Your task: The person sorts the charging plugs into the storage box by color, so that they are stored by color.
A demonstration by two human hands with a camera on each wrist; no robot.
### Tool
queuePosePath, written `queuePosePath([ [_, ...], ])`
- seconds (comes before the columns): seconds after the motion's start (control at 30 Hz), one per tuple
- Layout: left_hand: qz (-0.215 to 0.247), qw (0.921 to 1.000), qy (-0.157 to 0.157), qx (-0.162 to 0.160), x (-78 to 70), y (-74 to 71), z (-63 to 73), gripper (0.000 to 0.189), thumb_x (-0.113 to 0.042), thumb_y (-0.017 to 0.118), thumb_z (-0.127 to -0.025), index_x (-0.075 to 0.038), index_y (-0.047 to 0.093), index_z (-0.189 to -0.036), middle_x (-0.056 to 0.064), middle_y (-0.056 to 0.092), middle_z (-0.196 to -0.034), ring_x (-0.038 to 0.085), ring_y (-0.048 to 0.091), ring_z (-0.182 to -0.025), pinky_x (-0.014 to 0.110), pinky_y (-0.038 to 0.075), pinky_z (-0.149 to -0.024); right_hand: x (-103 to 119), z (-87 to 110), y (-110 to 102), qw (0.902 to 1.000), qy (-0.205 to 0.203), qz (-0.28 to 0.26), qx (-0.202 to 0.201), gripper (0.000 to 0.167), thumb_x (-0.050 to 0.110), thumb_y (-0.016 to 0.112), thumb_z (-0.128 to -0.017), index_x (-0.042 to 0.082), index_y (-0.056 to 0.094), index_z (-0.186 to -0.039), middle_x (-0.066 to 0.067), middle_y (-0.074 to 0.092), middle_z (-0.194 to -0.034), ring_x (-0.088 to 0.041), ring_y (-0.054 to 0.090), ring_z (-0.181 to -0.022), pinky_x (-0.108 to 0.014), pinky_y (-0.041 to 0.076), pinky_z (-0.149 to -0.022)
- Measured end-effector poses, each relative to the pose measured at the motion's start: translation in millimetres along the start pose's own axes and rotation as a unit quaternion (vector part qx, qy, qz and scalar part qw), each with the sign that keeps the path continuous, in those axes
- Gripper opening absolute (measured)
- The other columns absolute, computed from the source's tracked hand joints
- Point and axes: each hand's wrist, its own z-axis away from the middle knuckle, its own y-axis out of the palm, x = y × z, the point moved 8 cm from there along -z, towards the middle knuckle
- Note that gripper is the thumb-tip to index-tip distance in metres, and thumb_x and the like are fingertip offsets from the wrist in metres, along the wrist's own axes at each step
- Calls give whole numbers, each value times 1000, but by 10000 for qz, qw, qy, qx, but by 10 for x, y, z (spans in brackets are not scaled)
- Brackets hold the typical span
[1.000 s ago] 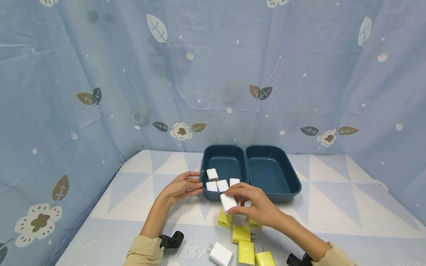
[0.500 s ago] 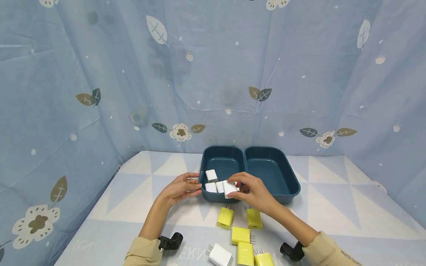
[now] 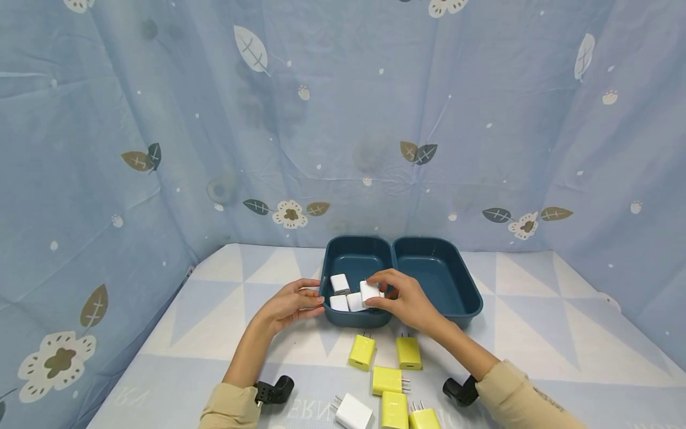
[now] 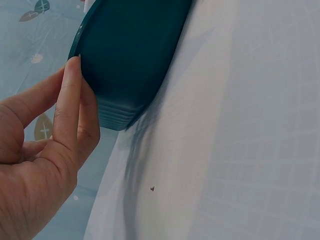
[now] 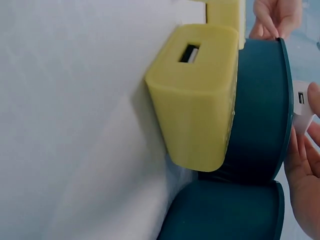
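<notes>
My right hand [image 3: 407,301] pinches a white USB wall charger [image 3: 370,292] between thumb and fingers, over the front of the left dark teal bin [image 3: 356,319]. Several white chargers [image 3: 339,302] lie inside that bin, partly hidden behind the held one. In the right wrist view the held charger [image 5: 301,100] shows its USB port just beyond the bin's rim. My left hand [image 3: 289,305] holds the left bin's side rim; in the left wrist view its fingertips [image 4: 73,65] meet at the edge of the bin [image 4: 130,55].
A second teal bin [image 3: 436,262] stands against the first on the right. Several yellow chargers [image 3: 393,408] and one white charger [image 3: 354,411] lie on the patterned cloth [image 3: 203,333] in front. A patterned curtain [image 3: 343,119] hangs behind.
My right hand has carried the white charger forward from above the yellow chargers to over the left bin. The left hand stays on the rim.
</notes>
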Motion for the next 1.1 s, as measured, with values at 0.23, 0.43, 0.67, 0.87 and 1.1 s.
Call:
queuePosePath([
  [0.23, -33, 10000, -17, 4, 18, -1, -8, 56, 10, 59, -93, 9, 33, -143, 12, 54, -101, 19, 65, -86, 31, 60, -84, -80, -104, 5, 9999, 161, 28, -45, 38, 24, 82, -82, 10, 71, -116, 2, 64, -104, -25, 58, -89, -27, 59, -71],
  [0.43, -15, 10000, -15, -4, 17, 1, -9, 55, 10, 59, -93, 9, 34, -142, 12, 54, -100, 19, 65, -87, 32, 60, -84, -178, -173, 18, 9991, 412, 74, -27, 38, 24, 82, -83, 10, 71, -117, 1, 63, -102, -25, 56, -89, -27, 58, -71],
  [0.67, -76, 10000, 19, -8, 7, -13, 15, 56, 9, 58, -94, 10, 31, -143, 11, 53, -100, 18, 65, -86, 33, 59, -85, -263, -255, 50, 9975, 623, 344, -49, 40, 26, 81, -83, 10, 70, -118, 0, 64, -105, -21, 56, -88, -29, 53, -68],
  [0.87, -41, 10000, 8, -2, 12, -17, 15, 55, 9, 57, -94, 10, 31, -143, 11, 52, -99, 18, 65, -86, 33, 59, -86, -335, -358, 85, 9958, 786, 470, -23, 40, 26, 80, -84, 9, 70, -119, -4, 65, -112, -19, 59, -90, -31, 52, -69],
  [1.1, -20, 10000, 24, 36, -6, 15, 19, 56, 9, 57, -95, 10, 30, -143, 11, 52, -100, 18, 65, -86, 35, 58, -88, -384, -495, 126, 9936, 935, 625, 41, 40, 24, 80, -85, 7, 69, -120, -7, 64, -113, -18, 55, -86, -31, 49, -66],
])
